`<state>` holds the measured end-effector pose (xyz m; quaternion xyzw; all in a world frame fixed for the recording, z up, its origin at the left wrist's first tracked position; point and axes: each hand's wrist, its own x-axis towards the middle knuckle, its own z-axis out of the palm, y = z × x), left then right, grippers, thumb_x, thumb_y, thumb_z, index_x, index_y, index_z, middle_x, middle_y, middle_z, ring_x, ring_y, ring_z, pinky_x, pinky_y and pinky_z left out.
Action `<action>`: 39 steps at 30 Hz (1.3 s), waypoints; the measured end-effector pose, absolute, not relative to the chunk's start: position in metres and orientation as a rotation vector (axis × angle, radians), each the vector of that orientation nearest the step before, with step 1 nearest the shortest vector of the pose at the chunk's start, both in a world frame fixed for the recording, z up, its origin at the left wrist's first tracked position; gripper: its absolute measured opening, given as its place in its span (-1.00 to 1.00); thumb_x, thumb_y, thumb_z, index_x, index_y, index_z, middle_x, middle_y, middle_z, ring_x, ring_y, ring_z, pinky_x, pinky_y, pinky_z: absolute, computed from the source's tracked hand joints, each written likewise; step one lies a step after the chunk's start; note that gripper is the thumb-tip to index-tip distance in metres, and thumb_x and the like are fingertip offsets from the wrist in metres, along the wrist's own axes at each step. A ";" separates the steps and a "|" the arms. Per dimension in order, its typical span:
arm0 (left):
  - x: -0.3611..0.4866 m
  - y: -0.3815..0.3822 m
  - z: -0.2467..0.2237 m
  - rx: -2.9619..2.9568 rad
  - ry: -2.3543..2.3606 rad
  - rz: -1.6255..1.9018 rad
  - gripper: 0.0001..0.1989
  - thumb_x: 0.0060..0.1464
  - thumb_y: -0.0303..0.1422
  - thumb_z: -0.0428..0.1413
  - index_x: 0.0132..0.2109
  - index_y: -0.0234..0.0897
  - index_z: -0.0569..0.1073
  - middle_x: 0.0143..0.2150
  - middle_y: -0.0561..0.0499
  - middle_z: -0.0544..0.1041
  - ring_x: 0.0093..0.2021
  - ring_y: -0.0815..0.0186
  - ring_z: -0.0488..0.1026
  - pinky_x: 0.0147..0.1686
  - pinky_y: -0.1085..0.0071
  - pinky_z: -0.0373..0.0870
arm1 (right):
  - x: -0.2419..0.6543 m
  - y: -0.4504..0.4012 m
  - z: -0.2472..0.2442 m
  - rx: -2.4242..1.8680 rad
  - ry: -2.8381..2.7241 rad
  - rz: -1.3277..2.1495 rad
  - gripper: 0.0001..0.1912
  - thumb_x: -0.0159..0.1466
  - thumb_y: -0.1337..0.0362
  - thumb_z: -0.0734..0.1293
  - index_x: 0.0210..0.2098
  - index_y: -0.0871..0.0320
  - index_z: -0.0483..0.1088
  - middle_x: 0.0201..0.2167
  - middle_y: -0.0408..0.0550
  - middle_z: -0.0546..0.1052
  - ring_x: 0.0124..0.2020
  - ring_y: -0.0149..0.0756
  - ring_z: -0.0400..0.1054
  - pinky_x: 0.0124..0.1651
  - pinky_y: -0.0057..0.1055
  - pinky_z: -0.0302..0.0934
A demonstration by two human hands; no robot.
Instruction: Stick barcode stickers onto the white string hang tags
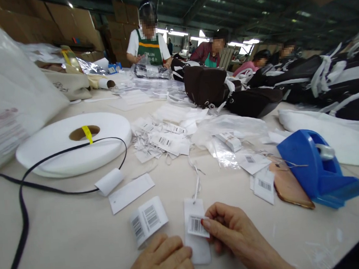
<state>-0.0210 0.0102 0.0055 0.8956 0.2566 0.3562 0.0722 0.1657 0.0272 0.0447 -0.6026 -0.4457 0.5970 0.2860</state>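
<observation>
A white hang tag (198,250) with a string loop lies flat on the table in front of me. My right hand (235,234) pinches the right edge of a barcode sticker (196,225), which lies over the tag's middle. Beside the tag's lower left edge rests my left hand (165,261), its fingers bent and pressed together, fingertips at the tag. Whatever is under those fingers is hidden. Just behind them a curled strip of barcode stickers (151,218) stands up from the table. A blank white tag (132,193) lies farther back.
A white tape roll (105,153) and black cord (25,215) lie left. Loose tags (167,142) are heaped mid-table. At right sit barcode tags (263,185), a phone (292,185) and a blue tape dispenser (315,173). Dark bags (206,84) and several co-workers (151,49) are beyond.
</observation>
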 end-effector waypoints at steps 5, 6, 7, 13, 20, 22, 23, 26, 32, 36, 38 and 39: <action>-0.014 0.017 -0.010 2.701 0.691 1.457 -0.70 0.14 -0.56 -0.12 -0.47 -0.32 0.39 -0.45 0.02 0.54 -0.42 0.32 0.37 -0.44 0.39 0.23 | 0.165 0.030 0.046 -1.678 -1.251 1.633 -0.78 0.08 0.17 0.27 -0.51 0.21 0.27 -0.68 -0.24 0.35 -0.72 -0.59 0.15 -0.70 -0.64 -0.11; -0.014 0.017 -0.011 2.698 0.694 1.451 -0.70 0.14 -0.57 -0.12 -0.48 -0.33 0.39 -0.44 0.02 0.54 -0.42 0.32 0.37 -0.44 0.39 0.23 | 0.164 0.032 0.047 -1.686 -1.260 1.644 -0.79 0.08 0.17 0.27 -0.51 0.21 0.27 -0.67 -0.25 0.35 -0.73 -0.59 0.15 -0.70 -0.64 -0.11; -0.013 0.017 -0.012 2.696 0.699 1.431 -0.70 0.14 -0.56 -0.12 -0.48 -0.33 0.39 -0.43 0.02 0.54 -0.42 0.33 0.37 -0.44 0.39 0.23 | 0.164 0.033 0.047 -1.694 -1.267 1.650 -0.80 0.08 0.18 0.27 -0.52 0.21 0.27 -0.68 -0.25 0.35 -0.73 -0.60 0.14 -0.70 -0.64 -0.11; -0.014 0.015 -0.014 2.692 0.689 1.410 -0.69 0.15 -0.55 -0.14 -0.49 -0.33 0.38 -0.43 0.04 0.54 -0.42 0.33 0.35 -0.45 0.37 0.20 | 0.164 0.037 0.049 -1.720 -1.289 1.671 -0.82 0.07 0.21 0.26 -0.53 0.22 0.27 -0.69 -0.25 0.35 -0.76 -0.61 0.13 -0.70 -0.64 -0.10; -0.014 0.016 -0.014 2.695 0.701 1.396 -0.70 0.16 -0.54 -0.14 -0.47 -0.32 0.37 -0.42 0.02 0.54 -0.43 0.32 0.36 -0.48 0.37 0.19 | 0.162 0.039 0.047 -1.719 -1.286 1.683 -0.83 0.04 0.23 0.27 -0.56 0.22 0.27 -0.70 -0.25 0.35 -0.79 -0.62 0.12 -0.72 -0.64 -0.08; -0.014 0.016 -0.014 2.690 0.703 1.406 -0.69 0.16 -0.54 -0.14 -0.48 -0.31 0.37 -0.42 0.03 0.54 -0.43 0.33 0.36 -0.48 0.37 0.19 | 0.162 0.039 0.046 -1.711 -1.292 1.683 -0.83 0.04 0.23 0.28 -0.56 0.22 0.27 -0.71 -0.26 0.35 -0.79 -0.61 0.12 -0.73 -0.64 -0.07; -0.014 0.015 -0.014 2.691 0.700 1.405 -0.69 0.17 -0.54 -0.15 -0.48 -0.31 0.37 -0.42 0.03 0.54 -0.43 0.33 0.36 -0.48 0.37 0.19 | 0.162 0.039 0.046 -1.711 -1.300 1.677 -0.83 0.04 0.23 0.28 -0.56 0.22 0.27 -0.71 -0.26 0.35 -0.79 -0.61 0.13 -0.73 -0.64 -0.06; -0.014 0.015 -0.014 2.693 0.701 1.396 -0.69 0.17 -0.54 -0.15 -0.48 -0.32 0.37 -0.41 0.02 0.54 -0.43 0.33 0.35 -0.47 0.36 0.20 | 0.163 0.039 0.045 -1.714 -1.322 1.657 -0.83 0.04 0.23 0.27 -0.57 0.21 0.27 -0.71 -0.27 0.34 -0.79 -0.61 0.13 -0.73 -0.64 -0.03; -0.015 0.015 -0.013 2.692 0.687 1.382 -0.71 0.15 -0.55 -0.14 -0.47 -0.32 0.36 -0.42 0.02 0.53 -0.43 0.33 0.35 -0.49 0.37 0.19 | 0.164 0.038 0.041 -1.706 -1.334 1.659 -0.84 0.03 0.24 0.28 -0.57 0.21 0.27 -0.71 -0.27 0.34 -0.79 -0.61 0.12 -0.74 -0.65 -0.02; -0.015 0.015 -0.013 2.700 0.692 1.388 -0.70 0.16 -0.54 -0.15 -0.47 -0.32 0.37 -0.42 0.01 0.53 -0.44 0.32 0.35 -0.48 0.36 0.18 | 0.164 0.040 0.042 -1.709 -1.330 1.676 -0.84 0.03 0.25 0.27 -0.58 0.21 0.27 -0.71 -0.27 0.34 -0.80 -0.62 0.12 -0.75 -0.66 -0.03; -0.014 0.015 -0.014 2.694 0.705 1.406 -0.69 0.16 -0.54 -0.15 -0.49 -0.31 0.36 -0.42 0.02 0.53 -0.44 0.32 0.34 -0.49 0.36 0.17 | 0.163 0.040 0.043 -1.725 -1.331 1.676 -0.85 0.03 0.26 0.27 -0.58 0.21 0.26 -0.72 -0.28 0.34 -0.80 -0.62 0.12 -0.75 -0.66 -0.03; -0.013 0.016 -0.015 2.691 0.709 1.409 -0.69 0.16 -0.54 -0.15 -0.49 -0.31 0.36 -0.43 0.02 0.53 -0.44 0.31 0.34 -0.49 0.35 0.17 | 0.163 0.041 0.043 -1.733 -1.332 1.675 -0.85 0.03 0.26 0.27 -0.59 0.21 0.26 -0.72 -0.28 0.34 -0.80 -0.62 0.11 -0.75 -0.66 -0.03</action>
